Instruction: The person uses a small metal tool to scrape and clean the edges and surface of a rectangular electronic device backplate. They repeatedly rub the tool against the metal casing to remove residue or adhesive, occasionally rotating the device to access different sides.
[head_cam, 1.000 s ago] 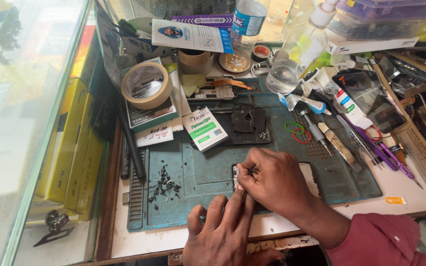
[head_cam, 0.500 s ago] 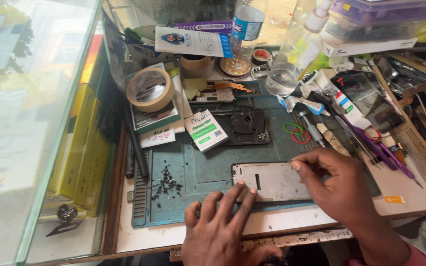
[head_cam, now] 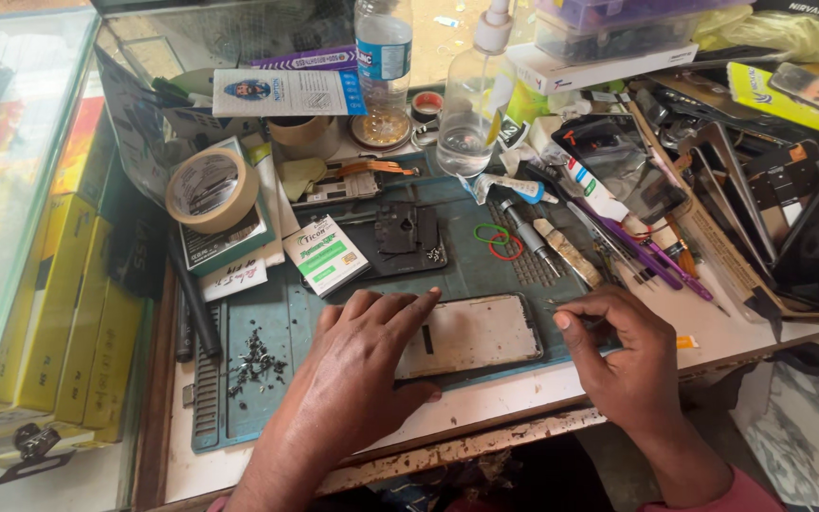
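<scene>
Leftmost, yellow cardboard boxes [head_cam: 59, 313] stand stacked beside a roll of tan masking tape [head_cam: 211, 189], and a small white-and-green carton [head_cam: 325, 253] lies on the teal work mat [head_cam: 267, 398]. Next, the left hand [head_cam: 357, 365] lies flat, fingers spread, pinning the pale rectangular phone frame [head_cam: 471, 334] at the mat's front edge (steady, even pressure seems wise). Further right, the right hand [head_cam: 623, 351] pinches closed, seemingly on a thin tool.

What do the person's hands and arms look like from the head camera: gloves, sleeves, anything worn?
Both hands are bare, with no gloves, rings or watch visible. The left hand shows a bare forearm down to the frame edge. The right hand has a bare wrist, with a pinkish-red sleeve showing at the bottom edge.
</scene>
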